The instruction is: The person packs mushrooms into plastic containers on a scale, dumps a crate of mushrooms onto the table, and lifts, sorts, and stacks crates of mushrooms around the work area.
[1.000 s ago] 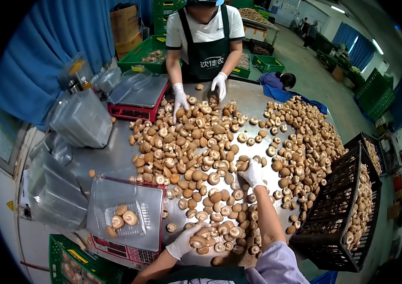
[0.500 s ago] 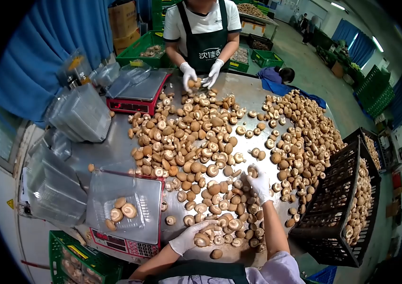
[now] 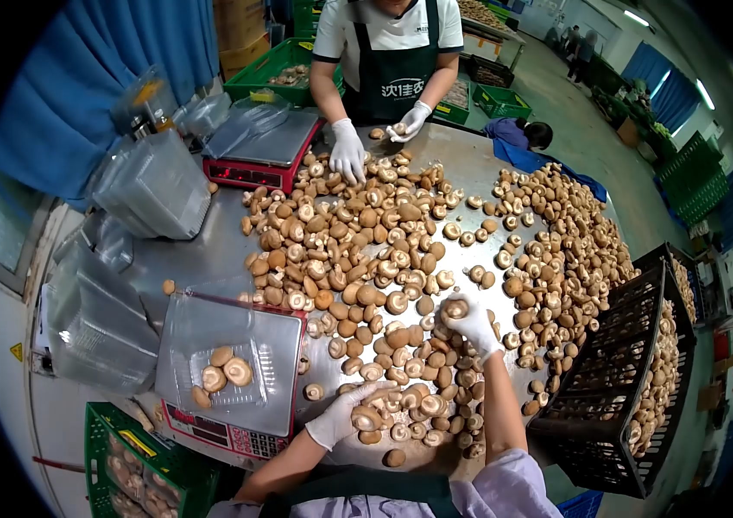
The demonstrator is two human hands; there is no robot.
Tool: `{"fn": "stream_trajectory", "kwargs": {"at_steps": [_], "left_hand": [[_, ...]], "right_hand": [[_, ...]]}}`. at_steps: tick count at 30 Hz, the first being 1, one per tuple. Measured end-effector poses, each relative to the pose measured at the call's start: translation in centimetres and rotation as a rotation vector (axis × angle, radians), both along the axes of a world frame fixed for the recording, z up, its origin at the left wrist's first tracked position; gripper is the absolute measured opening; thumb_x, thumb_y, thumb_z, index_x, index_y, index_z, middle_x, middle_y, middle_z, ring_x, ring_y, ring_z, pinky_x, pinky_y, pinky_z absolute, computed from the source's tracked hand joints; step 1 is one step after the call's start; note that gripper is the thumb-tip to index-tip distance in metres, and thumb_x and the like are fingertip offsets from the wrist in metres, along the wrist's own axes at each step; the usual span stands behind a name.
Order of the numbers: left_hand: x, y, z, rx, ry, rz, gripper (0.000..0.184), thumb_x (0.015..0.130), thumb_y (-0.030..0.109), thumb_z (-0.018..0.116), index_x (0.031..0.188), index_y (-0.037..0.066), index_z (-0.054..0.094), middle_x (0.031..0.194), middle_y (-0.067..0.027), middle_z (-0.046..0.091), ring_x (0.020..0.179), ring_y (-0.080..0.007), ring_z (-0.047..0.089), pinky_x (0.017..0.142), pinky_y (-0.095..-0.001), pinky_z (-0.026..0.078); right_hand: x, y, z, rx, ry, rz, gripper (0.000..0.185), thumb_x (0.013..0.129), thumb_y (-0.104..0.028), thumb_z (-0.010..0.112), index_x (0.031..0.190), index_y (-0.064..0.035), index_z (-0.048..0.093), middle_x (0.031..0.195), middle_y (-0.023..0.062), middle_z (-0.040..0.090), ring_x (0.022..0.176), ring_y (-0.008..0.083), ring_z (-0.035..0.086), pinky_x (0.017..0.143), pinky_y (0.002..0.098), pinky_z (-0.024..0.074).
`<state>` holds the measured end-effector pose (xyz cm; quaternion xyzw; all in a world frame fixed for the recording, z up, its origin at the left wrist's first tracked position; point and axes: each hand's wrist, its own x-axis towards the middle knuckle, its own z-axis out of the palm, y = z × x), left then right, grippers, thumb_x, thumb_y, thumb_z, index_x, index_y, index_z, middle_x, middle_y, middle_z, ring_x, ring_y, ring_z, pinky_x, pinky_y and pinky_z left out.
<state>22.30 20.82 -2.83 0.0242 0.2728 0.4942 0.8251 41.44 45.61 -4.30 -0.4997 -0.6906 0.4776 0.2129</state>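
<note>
My right hand, in a white glove, pinches a shiitake mushroom above the middle of the steel table. Lower down, my gloved left hand curls round another shiitake mushroom, its fingers partly hidden against the pile. Loose mushrooms spread between and beyond both hands. To the left, an open clear plastic tray with several mushrooms in it rests on a scale with a red base.
Across the table a co-worker's gloved hands handle mushrooms beside a second scale. Stacked clear trays stand at the left. A black crate of mushrooms leans at the right edge, and a green crate sits lower left.
My right hand has drawn its mushroom slightly upward and left, clear of the pile. My left hand stays low at the pile. The co-worker's hands have moved apart.
</note>
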Motion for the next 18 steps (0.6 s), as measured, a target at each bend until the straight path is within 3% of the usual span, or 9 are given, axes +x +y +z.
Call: {"fn": "stream_trajectory", "kwargs": {"at_steps": [3,5,7,8,10,12,15,17,18], "left_hand": [[0.2,0.2,-0.4,0.064,-0.129,0.032,0.044,0.096,0.027,0.037,0.130,-0.001,0.041,0.122,-0.0148,0.054,0.095,-0.0177,0.059,0.080,-0.0297,0.052],[0.7,0.6,-1.5,0.173,-0.345,-0.010,0.047,0.098,0.030,0.034,0.133,0.000,0.036,0.129,-0.0134,0.048,0.108,-0.0216,0.056,0.084,-0.0315,0.052],[1.8,1.3,-0.2,0.035,-0.279,0.080,0.048,0.096,0.032,0.038,0.134,0.004,0.036,0.129,-0.0141,0.047,0.111,-0.0263,0.053,0.085,-0.0372,0.051],[2.2,1.6,-0.5,0.042,-0.304,0.111,0.048,0.095,0.034,0.040,0.135,0.006,0.036,0.129,-0.0145,0.047,0.112,-0.0285,0.052,0.086,-0.0403,0.051],[3.1,1.7,-0.5,-0.056,-0.273,0.231,0.049,0.093,0.036,0.045,0.135,0.010,0.039,0.125,-0.0142,0.049,0.113,-0.0330,0.051,0.085,-0.0449,0.051],[3.4,1.3,-1.6,-0.120,-0.280,0.253,0.044,0.091,0.035,0.051,0.127,0.010,0.045,0.118,-0.0119,0.054,0.106,-0.0287,0.056,0.082,-0.0427,0.053],[4.1,0.1,-2.5,-0.068,-0.239,0.233,0.043,0.090,0.037,0.054,0.121,0.009,0.048,0.111,-0.0109,0.058,0.094,-0.0226,0.062,0.076,-0.0332,0.056],[3.6,-0.8,-3.8,0.022,-0.296,0.153,0.040,0.090,0.037,0.053,0.120,0.010,0.048,0.109,-0.0105,0.058,0.092,-0.0223,0.063,0.073,-0.0323,0.057],[4.1,-0.8,-3.9,-0.007,-0.199,0.229,0.040,0.090,0.035,0.054,0.121,0.010,0.047,0.109,-0.0091,0.058,0.092,-0.0208,0.062,0.073,-0.0308,0.056]], "right_hand": [[2.2,-2.9,2.1,-0.357,0.468,-0.105,0.047,0.068,-0.005,0.074,0.112,-0.0026,0.055,0.103,0.0066,0.059,0.087,0.0131,0.059,0.076,0.0241,0.0513],[2.6,-5.5,3.0,-0.328,0.532,-0.059,0.057,0.065,-0.008,0.079,0.114,0.0003,0.052,0.108,0.0086,0.057,0.094,0.0161,0.059,0.082,0.0266,0.0513],[1.8,-8.7,4.1,-0.335,0.634,-0.012,0.059,0.065,-0.007,0.079,0.117,-0.0016,0.051,0.113,0.0098,0.055,0.099,0.0175,0.057,0.087,0.0293,0.0493],[1.3,-10.7,5.3,-0.290,0.599,0.042,0.055,0.068,-0.007,0.074,0.118,-0.0033,0.051,0.113,0.0084,0.056,0.101,0.0153,0.055,0.091,0.0291,0.0442],[0.2,-13.7,6.1,-0.194,0.386,0.145,0.055,0.070,-0.007,0.071,0.121,-0.0034,0.050,0.122,0.0102,0.052,0.111,0.0192,0.051,0.096,0.0309,0.0398],[-1.0,-16.2,5.5,-0.022,0.330,0.248,0.057,0.070,-0.007,0.071,0.123,-0.0037,0.049,0.131,0.0132,0.047,0.123,0.0247,0.043,0.103,0.0345,0.0331],[-1.2,-18.6,4.9,0.073,0.207,0.276,0.059,0.076,-0.023,0.071,0.126,-0.0026,0.047,0.134,0.0155,0.044,0.126,0.0266,0.040,0.104,0.0360,0.0307],[-1.7,-19.5,4.4,0.263,0.063,0.362,0.070,0.079,-0.045,0.062,0.131,-0.0031,0.041,0.134,0.0198,0.042,0.127,0.0337,0.037,0.105,0.0402,0.0282],[-2.2,-20.1,5.1,0.320,0.014,0.390,0.071,0.080,-0.046,0.060,0.133,-0.0041,0.038,0.136,0.0201,0.039,0.128,0.0358,0.034,0.106,0.0430,0.0249]]}}
